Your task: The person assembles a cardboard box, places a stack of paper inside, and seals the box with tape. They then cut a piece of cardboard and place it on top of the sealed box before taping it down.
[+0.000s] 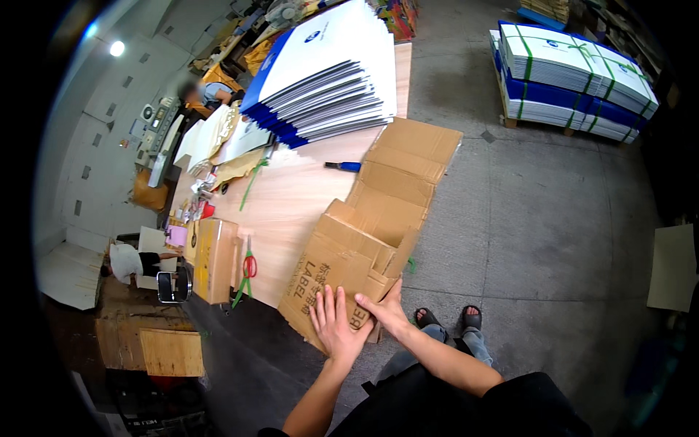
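Note:
An opened brown cardboard box [342,244] lies at the near corner of the table, its long flaps stretching away from me and dark print on its near face. Flat on that printed face rests my left hand [341,326], fingers apart. My right hand [388,307] grips the box's right edge, thumb on top and the other fingers partly hidden behind the cardboard. Beyond the flaps, a blue-handled cutter [343,167] lies on the wooden tabletop [280,200]. To the left of the box is a pair of red-handled scissors [249,265].
A tall stack of white-and-blue printed sheets [328,80] covers the table's far end. A taped carton [215,261] sits at its left edge. Strapped bundles [575,76] rest on a pallet at the far right. Two other people [211,93] are on the left side, beyond the table.

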Demonstrator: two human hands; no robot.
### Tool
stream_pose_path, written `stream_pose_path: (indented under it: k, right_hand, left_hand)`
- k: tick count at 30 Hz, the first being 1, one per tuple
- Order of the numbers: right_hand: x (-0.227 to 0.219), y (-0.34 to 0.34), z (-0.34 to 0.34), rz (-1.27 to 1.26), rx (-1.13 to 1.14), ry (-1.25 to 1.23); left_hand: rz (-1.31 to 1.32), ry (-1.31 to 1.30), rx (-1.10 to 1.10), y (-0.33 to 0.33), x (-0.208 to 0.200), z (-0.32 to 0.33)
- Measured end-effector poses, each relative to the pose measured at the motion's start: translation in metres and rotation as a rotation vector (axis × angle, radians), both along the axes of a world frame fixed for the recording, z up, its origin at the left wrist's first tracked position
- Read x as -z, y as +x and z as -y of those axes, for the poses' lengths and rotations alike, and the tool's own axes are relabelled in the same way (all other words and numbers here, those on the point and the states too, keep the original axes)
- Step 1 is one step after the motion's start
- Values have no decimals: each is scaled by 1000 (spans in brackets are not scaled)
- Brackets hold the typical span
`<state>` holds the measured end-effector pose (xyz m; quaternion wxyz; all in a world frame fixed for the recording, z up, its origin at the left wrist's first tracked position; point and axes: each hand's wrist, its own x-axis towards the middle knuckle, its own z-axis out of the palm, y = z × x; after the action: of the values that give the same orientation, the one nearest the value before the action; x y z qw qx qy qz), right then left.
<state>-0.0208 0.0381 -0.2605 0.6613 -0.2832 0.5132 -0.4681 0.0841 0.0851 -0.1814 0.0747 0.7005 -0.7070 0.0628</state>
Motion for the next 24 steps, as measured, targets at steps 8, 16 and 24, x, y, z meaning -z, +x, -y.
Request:
stream_pose_path:
  k: [8,16,24]
  right_hand:
    - [7,25,3,29,182,41]
    - [-29,11,-4,143,76,60]
    - [-25,9,-14,171,149,108]
  left_hand:
    - [-74,75,138,16,-32,-3]
    - [-1107,502,-19,199,9,127]
    - [-1674,1233,16,200,45,142]
